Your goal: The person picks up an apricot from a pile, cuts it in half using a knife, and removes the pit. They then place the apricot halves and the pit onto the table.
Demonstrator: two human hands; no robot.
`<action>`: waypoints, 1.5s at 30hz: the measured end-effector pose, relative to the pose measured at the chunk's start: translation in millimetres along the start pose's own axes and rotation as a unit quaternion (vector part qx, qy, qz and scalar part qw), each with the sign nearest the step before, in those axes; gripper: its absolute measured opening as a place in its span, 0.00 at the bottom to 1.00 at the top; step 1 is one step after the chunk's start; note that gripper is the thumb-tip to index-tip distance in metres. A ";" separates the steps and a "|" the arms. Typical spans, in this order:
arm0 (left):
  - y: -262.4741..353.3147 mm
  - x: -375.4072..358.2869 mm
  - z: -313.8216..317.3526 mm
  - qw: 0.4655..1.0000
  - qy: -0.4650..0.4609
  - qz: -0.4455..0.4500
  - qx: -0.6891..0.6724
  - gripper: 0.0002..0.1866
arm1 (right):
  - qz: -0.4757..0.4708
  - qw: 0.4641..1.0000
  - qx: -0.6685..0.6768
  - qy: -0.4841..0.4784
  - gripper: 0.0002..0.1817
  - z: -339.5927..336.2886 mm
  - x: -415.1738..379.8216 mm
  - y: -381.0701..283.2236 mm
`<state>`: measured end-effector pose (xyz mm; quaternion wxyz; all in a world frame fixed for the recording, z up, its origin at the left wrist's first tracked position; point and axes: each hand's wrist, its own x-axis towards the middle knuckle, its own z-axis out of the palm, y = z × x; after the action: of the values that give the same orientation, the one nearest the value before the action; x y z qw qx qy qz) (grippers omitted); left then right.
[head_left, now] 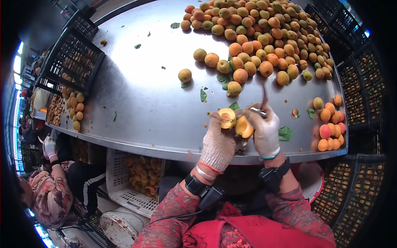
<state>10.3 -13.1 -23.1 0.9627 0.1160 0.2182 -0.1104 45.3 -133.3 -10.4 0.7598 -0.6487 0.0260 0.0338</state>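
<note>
My left hand [219, 142], in a whitish knit glove, is closed on an apricot half [227, 118] with its cut face and stone cavity showing. Just beside it, my gloved right hand [264, 130] is closed around a small knife [259, 111], whose thin far end is blurred and points away from me. A second apricot half [244, 127], yellow inside, sits at the fingers of that hand, close to the first. Both hands are above the near edge of the metal table [157, 111]. Part of the right fingers' grip is hidden.
A large apricot pile [264, 33] covers the far right of the table. A smaller apricot group [331, 128] lies at the right corner, with leaves [285, 133] nearby. A black crate [74, 62] stands left; a white crate [136, 202] holds cut fruit below. Another person's gloved hand [50, 148] is at left.
</note>
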 end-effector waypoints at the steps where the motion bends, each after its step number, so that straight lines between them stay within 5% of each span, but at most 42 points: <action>1: -1.4 3.1 -8.3 1.000 0.001 0.000 -0.001 0.26 | -0.011 0.999 -0.038 -0.014 0.08 5.3 -2.9 -0.9; 3: -7.4 10.5 -32.7 0.902 -0.036 0.172 0.395 0.30 | -0.054 0.993 -0.100 -0.032 0.07 2.5 -1.9 7.2; 4: -4.0 4.8 -0.9 1.000 0.009 0.016 0.002 0.33 | -0.035 0.996 -0.073 -0.032 0.07 3.8 -2.4 2.3; 9: -3.4 5.0 -4.3 0.999 -0.030 0.005 -0.025 0.33 | -0.002 1.000 0.003 -0.001 0.07 -5.0 1.9 -12.2; 17: -2.4 10.3 -16.0 0.998 -0.063 0.014 -0.017 0.32 | -0.028 0.978 -0.204 -0.044 0.13 -18.3 6.8 -1.2; 21: 4.0 6.0 -10.2 0.996 -0.074 0.007 -0.054 0.28 | 0.053 0.991 -0.112 -0.056 0.15 -25.5 9.9 -1.2; 25: 14.7 -1.6 -5.3 0.999 -0.035 0.031 -0.027 0.19 | 0.066 0.997 -0.038 -0.002 0.13 -22.2 6.6 -10.8; 27: 20.6 -1.1 -8.8 0.956 -0.008 0.120 0.268 0.14 | 0.049 0.998 -0.031 0.022 0.13 -19.6 5.3 -14.0; 29: 22.9 -2.3 -7.3 0.949 0.001 0.121 0.292 0.11 | 0.036 0.998 -0.040 0.019 0.14 -20.8 4.6 -14.9; 33: 15.7 -5.2 2.4 0.874 -0.005 0.107 0.475 0.10 | 0.028 0.999 -0.020 0.014 0.14 -17.8 2.6 -18.1; 35: 11.1 -11.0 5.4 0.794 -0.005 0.186 0.578 0.13 | 0.022 0.998 -0.063 0.011 0.13 -20.3 2.1 -20.5; 37: 6.6 -9.0 1.0 0.794 -0.032 0.218 0.567 0.15 | 0.027 0.998 -0.056 0.007 0.12 -19.2 1.5 -21.3; 39: 2.9 -10.5 1.5 0.858 -0.077 0.223 0.457 0.17 | 0.031 0.998 -0.049 0.005 0.12 -20.7 1.0 -21.4; 45: 22.5 -11.9 0.6 0.799 -0.160 0.110 0.569 0.27 | 0.054 0.993 -0.053 -0.091 0.13 -41.3 6.7 -16.6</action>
<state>6.0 10.0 -13.3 0.7503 0.6469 -0.0551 -0.1249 53.5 -176.6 -1.1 0.7205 -0.6801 -0.0103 0.1353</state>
